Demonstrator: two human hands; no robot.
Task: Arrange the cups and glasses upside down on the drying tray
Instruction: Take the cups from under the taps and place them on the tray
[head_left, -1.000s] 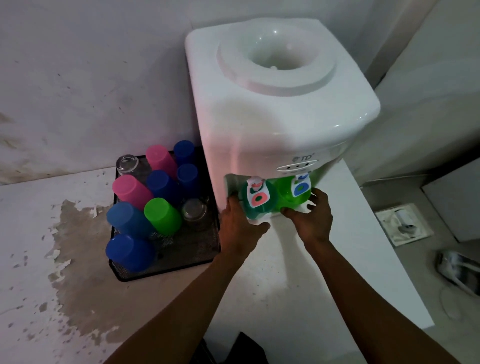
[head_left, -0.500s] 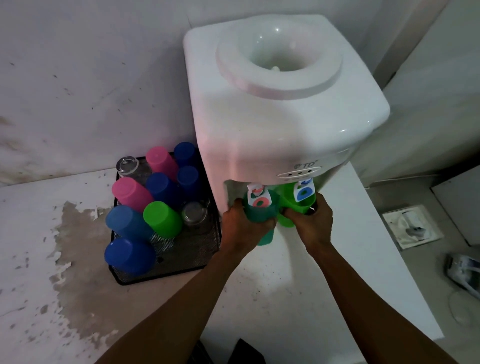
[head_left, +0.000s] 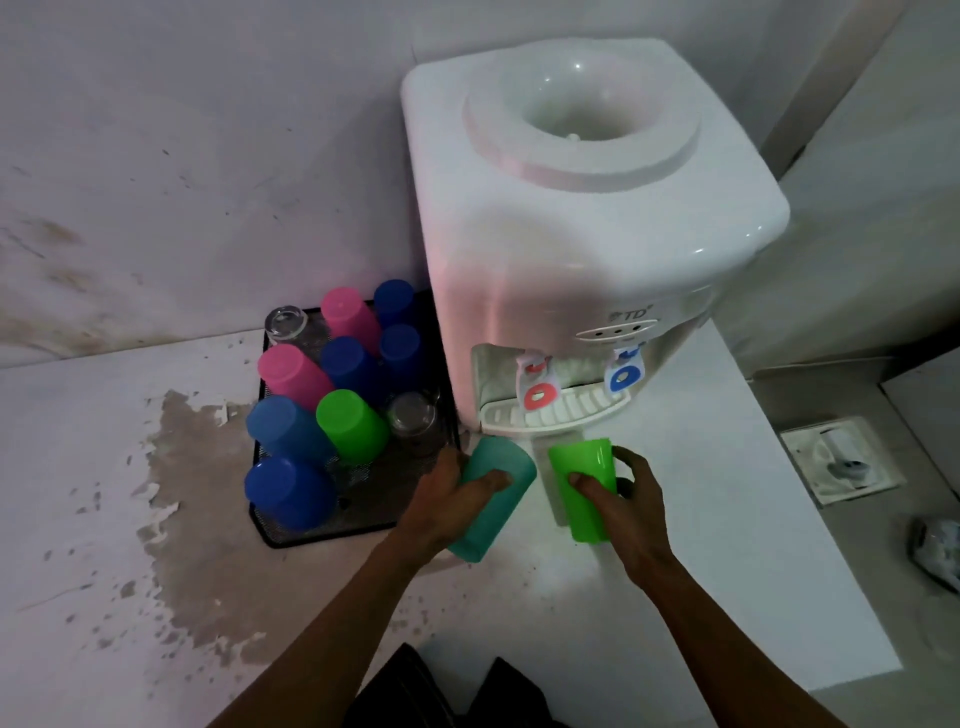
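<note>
Head view, looking down on a white surface (head_left: 675, 545), its paint flaked away to a rough brown patch at the left. Left hand (head_left: 447, 506) wrapped around a teal plastic cup (head_left: 493, 499), thumb across the front wall, cup tilted with its wider end toward the dispenser and its narrower end toward the body. Right hand (head_left: 631, 512) closed around a bright green plastic cup (head_left: 584, 488), thumb on the near wall, fingers curled behind it. Both cups smooth, tapered, slightly translucent, held just in front of the ribbed drip grille of a glossy white water dispenser (head_left: 571, 249), round funnel recess on top, red and blue tap levers below. Whether either cup touches the surface: cannot tell.

Left of the dispenser, a black wire-mesh drying tray (head_left: 322, 535), rectangular with rounded corners, its right edge tucked against the dispenser. Standing base-up on it: two pink cups (head_left: 293, 374), several blue cups (head_left: 288, 491), one green cup (head_left: 350, 423), and two clear glasses (head_left: 415, 421), the far one at the back left corner. Rear blue cups dim and partly hidden behind the others. Near part of the tray bare mesh.

Forearms cut off at the lower edge; dark clothing between them, hard to make out. Floor objects at the right blurred.
</note>
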